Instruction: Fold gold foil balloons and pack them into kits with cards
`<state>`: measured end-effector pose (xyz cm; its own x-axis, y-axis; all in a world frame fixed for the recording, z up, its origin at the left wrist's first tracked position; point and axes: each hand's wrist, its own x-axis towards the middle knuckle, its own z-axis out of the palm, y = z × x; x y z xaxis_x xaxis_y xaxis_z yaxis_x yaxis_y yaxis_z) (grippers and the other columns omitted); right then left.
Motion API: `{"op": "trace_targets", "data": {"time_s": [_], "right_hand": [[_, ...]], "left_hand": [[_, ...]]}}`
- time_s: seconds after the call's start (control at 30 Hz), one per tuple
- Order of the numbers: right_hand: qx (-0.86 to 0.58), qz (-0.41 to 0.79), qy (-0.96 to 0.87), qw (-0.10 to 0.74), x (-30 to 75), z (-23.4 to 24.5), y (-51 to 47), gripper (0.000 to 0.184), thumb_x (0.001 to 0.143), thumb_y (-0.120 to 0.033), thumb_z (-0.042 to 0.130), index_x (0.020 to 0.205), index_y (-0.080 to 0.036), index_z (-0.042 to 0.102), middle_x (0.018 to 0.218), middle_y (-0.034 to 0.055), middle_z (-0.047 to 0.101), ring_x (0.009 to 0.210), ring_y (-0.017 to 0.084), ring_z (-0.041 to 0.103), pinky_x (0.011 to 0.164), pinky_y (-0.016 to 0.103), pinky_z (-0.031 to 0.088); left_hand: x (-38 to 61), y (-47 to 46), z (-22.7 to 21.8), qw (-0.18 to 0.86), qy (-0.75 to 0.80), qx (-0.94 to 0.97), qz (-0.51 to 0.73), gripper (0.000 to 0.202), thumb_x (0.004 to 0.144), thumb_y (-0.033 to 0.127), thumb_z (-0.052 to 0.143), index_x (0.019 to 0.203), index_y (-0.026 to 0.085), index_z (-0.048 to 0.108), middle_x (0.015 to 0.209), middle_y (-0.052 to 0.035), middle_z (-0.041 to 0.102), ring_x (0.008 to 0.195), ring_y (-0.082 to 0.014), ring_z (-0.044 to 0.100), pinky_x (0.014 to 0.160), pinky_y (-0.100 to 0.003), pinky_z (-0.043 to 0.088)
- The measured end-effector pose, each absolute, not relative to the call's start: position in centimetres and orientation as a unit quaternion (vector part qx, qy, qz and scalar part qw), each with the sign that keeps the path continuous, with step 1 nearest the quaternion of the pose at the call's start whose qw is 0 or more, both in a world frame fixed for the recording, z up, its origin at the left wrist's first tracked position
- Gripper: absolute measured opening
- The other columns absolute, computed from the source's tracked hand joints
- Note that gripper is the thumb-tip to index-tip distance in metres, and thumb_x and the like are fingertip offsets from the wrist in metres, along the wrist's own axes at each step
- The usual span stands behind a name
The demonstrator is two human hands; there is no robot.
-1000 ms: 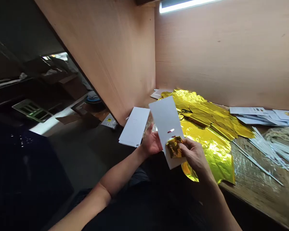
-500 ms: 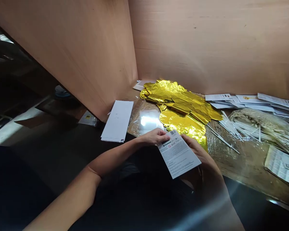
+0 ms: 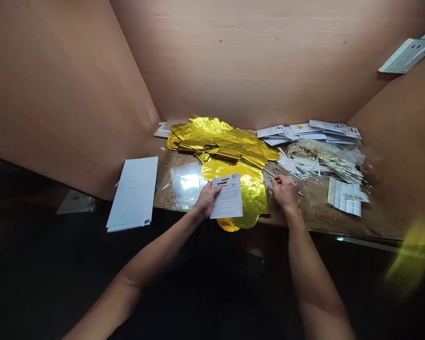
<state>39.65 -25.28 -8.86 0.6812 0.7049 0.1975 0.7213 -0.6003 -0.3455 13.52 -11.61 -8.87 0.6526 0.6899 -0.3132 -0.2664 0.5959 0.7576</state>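
My left hand (image 3: 206, 198) is closed on a white printed card (image 3: 227, 200), thumb on its face near the left edge. The card carries a barcode, small text and a yellow mark at the top, and it is held over the front of a pile of gold foil balloons (image 3: 230, 151). To the right of the foil, my right hand (image 3: 285, 191) is down at the table with its fingers curled and pinched at a thin white stick (image 3: 268, 172). The hand hides much of this stick; one end shows past the fingertips.
Clear plastic sleeves (image 3: 187, 182) lie left of the foil. A stack of white cards (image 3: 133, 193) overhangs the front-left table edge. Behind the bundle of white sticks (image 3: 304, 167) are more printed cards (image 3: 308, 132). Folded printed sheets (image 3: 343, 196) lie at right. Wooden panels enclose the table.
My right hand has left the card and moved right to the sticks on the table. The card stays in my left hand, now more upright. The view has turned right.
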Motion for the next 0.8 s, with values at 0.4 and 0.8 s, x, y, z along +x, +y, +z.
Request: {"op": "trace_targets", "data": {"time_s": [0.4, 0.8], "right_hand": [[-0.880, 0.071, -0.464, 0.074, 48.9, -6.7, -21.0, 0.009, 0.084, -0.017, 0.067, 0.086, -0.018, 0.076, 0.099, 0.0177, 0.078, 0.102, 0.031, 0.070, 0.084, 0.034, 0.046], [-0.780, 0.283, -0.399, 0.389, 43.7, -3.3, -18.2, 0.031, 0.073, -0.039, 0.081, 0.061, -0.023, 0.056, 0.054, -0.0009, 0.052, 0.050, 0.013, 0.045, 0.048, 0.028, 0.036]], "left_hand": [[12.1, -9.5, -8.0, 0.896, 0.318, 0.230, 0.209, 0.026, 0.089, 0.017, 0.073, 0.114, 0.015, 0.070, 0.101, -0.0086, 0.080, 0.080, -0.0208, 0.077, 0.081, -0.035, 0.065], [9.4, -9.8, -8.7, 0.820, 0.331, 0.376, 0.277, 0.042, 0.087, 0.045, 0.078, 0.120, 0.020, 0.074, 0.108, -0.0144, 0.079, 0.103, -0.0329, 0.077, 0.091, -0.047, 0.065]]}}
